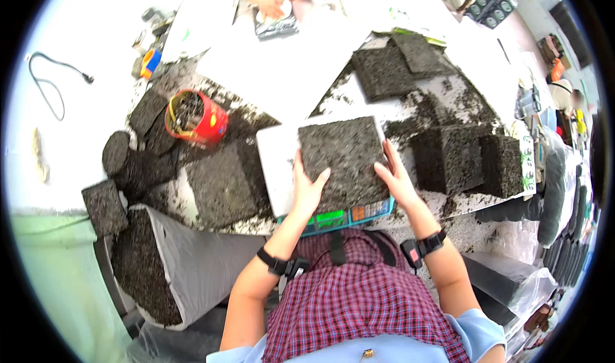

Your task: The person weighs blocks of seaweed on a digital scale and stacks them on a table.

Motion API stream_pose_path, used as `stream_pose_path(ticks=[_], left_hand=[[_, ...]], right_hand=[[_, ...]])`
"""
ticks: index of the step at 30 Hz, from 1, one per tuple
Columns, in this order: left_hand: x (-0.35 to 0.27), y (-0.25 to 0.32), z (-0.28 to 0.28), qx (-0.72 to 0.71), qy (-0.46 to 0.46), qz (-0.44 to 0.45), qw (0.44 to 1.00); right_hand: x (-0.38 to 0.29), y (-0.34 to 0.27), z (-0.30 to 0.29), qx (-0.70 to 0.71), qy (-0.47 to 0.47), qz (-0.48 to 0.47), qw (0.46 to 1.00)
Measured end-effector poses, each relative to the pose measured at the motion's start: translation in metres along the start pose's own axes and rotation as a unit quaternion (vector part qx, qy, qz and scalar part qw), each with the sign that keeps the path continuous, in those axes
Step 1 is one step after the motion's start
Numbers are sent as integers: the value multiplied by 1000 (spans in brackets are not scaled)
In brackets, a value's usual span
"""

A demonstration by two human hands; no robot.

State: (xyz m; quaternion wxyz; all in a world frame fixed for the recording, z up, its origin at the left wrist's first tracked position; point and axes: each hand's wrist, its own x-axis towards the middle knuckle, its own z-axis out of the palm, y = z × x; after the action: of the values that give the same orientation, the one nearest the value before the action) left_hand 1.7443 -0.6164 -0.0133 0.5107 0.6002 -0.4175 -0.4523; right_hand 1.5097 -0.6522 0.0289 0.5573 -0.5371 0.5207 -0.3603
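A dark grey, coarse fibrous slab (345,161), roughly square, lies over the white platform of a teal digital scale (276,166). My left hand (307,185) grips its left side, the thumb over the near corner. On the opposite side my right hand (398,178) holds it with the thumb on the top face. Whether the slab rests fully on the platform cannot be told. Below its near edge shows a lit green display (330,217) beside orange and grey keys. Another dark slab (223,185) lies flat to the left of the scale.
Dark crumbs cover much of the white table. A red bucket (211,120) with debris stands at the left, above an open sack of dark material (144,272). Slabs stand upright at the right (447,159); others lie behind (384,72). Across the table, a person's hands (272,8) work.
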Motion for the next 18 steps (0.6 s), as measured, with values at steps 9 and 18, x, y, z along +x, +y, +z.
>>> stream_pose_path(ticks=[9,18], left_hand=[[-6,21,18,80,25,19,996],[-16,59,-6,187,64,-44,979]], right_hand=[[4,46,-71,167,177,249,937],[268,120,-137,-215,488,239,812]])
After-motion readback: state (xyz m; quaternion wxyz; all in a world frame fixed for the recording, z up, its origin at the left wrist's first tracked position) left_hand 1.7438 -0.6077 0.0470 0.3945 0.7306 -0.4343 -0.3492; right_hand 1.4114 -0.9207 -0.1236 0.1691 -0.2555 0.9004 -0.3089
